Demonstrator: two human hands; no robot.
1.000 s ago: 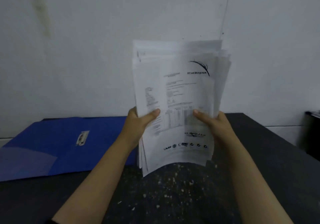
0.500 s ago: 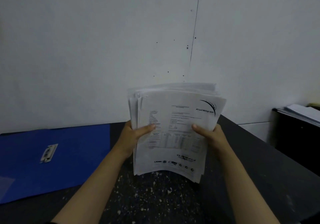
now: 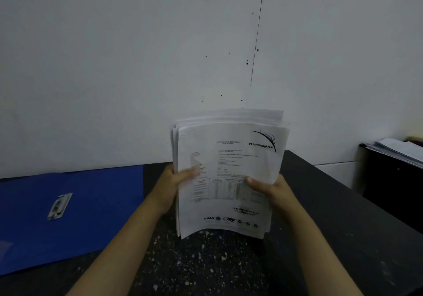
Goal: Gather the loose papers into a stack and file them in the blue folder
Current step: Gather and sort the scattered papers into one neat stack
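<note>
Both hands, left (image 3: 170,187) and right (image 3: 273,189), grip pinching paper stack (image 3: 229,172) upright; blue folder (image 3: 68,215) at 9 o'clock on surface (image 3: 206,268).

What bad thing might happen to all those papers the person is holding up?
1. The stack of papers is gripped only at its sides by the left hand and right hand, and its top edges are fanned out unevenly, so a sheet might slip loose.
2. Its bottom edge bows over the speckled table; tapping it down hard may crumple corners.
3. The blue folder lies off to the left, so carrying the stack over could spill sheets.
</note>
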